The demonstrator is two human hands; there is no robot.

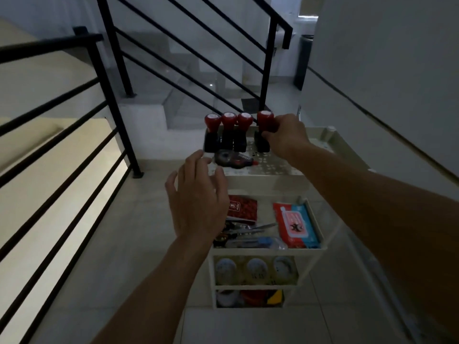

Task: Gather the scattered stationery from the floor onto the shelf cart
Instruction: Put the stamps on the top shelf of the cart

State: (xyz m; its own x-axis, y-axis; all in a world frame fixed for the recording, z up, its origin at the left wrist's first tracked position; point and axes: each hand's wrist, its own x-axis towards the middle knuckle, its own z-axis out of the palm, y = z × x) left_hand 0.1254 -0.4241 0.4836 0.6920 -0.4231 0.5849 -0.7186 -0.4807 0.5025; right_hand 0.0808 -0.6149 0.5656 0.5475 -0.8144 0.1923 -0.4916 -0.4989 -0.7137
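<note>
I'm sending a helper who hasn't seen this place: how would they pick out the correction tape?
Find the white shelf cart beside the black stair railing and look at its top tray. In front of the four upright red-topped stamps, the correction tape is the only thing lying flat: a dark, rounded dispenser with a red tip.

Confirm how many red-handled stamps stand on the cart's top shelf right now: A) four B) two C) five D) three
A: three red-handled stamps stand together in a row on the top shelf, and the right hand grips a fourth a little apart from them.
</note>
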